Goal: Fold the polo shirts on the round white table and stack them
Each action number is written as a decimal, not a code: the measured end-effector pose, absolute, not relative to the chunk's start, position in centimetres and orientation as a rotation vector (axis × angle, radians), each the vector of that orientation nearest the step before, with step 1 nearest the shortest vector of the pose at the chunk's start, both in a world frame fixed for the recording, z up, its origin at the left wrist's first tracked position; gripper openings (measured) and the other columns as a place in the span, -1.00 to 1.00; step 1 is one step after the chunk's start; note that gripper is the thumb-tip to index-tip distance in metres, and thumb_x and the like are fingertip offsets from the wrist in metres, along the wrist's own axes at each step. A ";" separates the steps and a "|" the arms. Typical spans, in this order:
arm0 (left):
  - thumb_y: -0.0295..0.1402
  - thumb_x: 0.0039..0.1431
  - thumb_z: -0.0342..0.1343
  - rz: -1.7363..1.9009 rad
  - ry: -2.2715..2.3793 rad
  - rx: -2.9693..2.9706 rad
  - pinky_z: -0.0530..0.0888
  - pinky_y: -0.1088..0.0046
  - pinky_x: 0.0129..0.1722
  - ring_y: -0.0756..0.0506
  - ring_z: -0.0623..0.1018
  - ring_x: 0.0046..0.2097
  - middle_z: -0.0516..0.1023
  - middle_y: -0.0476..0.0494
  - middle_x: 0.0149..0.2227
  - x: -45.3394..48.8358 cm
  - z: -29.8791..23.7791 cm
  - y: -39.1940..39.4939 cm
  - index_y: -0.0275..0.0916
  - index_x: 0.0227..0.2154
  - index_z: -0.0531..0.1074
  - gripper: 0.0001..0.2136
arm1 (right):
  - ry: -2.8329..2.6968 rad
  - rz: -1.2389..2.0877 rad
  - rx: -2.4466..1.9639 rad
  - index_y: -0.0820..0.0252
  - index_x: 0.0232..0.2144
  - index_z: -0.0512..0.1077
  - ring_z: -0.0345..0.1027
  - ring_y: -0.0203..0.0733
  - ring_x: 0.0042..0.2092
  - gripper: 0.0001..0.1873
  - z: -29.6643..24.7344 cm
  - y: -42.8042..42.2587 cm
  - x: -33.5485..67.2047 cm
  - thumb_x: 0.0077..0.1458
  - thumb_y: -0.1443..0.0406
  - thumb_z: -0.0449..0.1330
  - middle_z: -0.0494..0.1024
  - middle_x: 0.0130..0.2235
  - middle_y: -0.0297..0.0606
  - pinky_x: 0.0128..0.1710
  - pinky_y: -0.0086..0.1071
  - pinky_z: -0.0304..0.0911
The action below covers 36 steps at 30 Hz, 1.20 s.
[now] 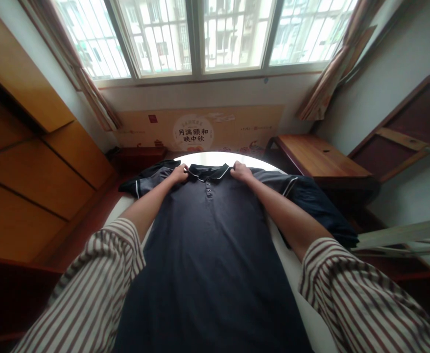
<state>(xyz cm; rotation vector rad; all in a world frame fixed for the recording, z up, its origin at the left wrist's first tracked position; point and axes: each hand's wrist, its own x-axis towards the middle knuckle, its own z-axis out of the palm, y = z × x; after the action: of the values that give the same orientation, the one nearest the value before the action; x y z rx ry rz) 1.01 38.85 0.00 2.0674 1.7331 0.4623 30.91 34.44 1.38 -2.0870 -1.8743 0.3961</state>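
Observation:
A dark polo shirt (207, 245) with a white-trimmed collar lies front up along a white round table (218, 158), its collar at the far end. My left hand (179, 174) is closed on the left side of the collar. My right hand (241, 171) is closed on the collar's right side. Both arms, in striped sleeves, stretch out over the shirt. The shirt's short sleeves spread off to each side, the right one draping over the table edge.
A wooden side table (321, 159) stands at the right, with a wooden headboard (409, 122) leaning on the wall behind it. Wooden cabinets (35, 162) line the left. A printed cardboard panel (200, 128) rests under the window.

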 end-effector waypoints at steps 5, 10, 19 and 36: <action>-0.55 0.11 0.11 0.488 1.722 2.229 0.44 0.41 0.05 -0.14 0.53 0.00 0.54 -0.23 -0.03 0.8 0.6 38.4 -0.26 0.07 0.37 -0.57 | -1.912 0.192 -2.006 0.43 0.16 0.25 0.27 0.12 0.10 -0.54 -0.2 32.6 30.0 0.25 0.38 -0.09 0.39 0.10 0.18 0.12 -0.14 0.15; -0.58 0.05 0.05 0.443 1.863 2.288 0.31 0.31 0.20 -0.27 0.42 0.14 0.41 -0.40 0.06 0.8 0.2 37.7 -0.38 -0.05 0.45 -0.64 | -1.958 0.118 -2.013 0.28 0.29 0.15 0.06 0.19 0.27 -0.45 -1.4 31.6 29.8 0.31 0.23 -0.09 0.24 0.27 0.10 0.25 0.06 -0.05; -0.53 0.11 -0.01 0.415 1.901 2.365 0.19 0.10 0.27 -0.37 0.20 0.31 0.13 -0.48 0.32 2.8 -1.0 36.3 -0.44 0.27 0.12 -0.39 | -2.070 0.195 -2.134 0.29 0.39 -0.02 -0.20 0.13 0.42 -0.28 -1.6 32.1 30.0 0.35 0.00 -0.15 -0.05 0.43 0.05 0.34 0.07 -0.27; -0.35 0.30 -0.09 0.257 1.946 2.377 0.31 0.20 0.18 -0.31 0.38 0.21 0.42 -0.45 0.16 2.3 3.0 33.7 -0.36 0.12 0.42 -0.60 | -2.660 0.412 -1.019 0.18 0.27 0.25 0.03 0.25 0.34 -0.32 1.0 9.4 18.2 0.28 -0.08 0.03 0.17 0.36 0.02 0.26 0.24 -0.04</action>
<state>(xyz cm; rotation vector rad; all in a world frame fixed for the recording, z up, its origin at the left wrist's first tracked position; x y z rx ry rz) 2.31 33.67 2.99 2.3773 1.9463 0.2575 18.21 9.40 1.04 -1.0190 -2.6602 0.4123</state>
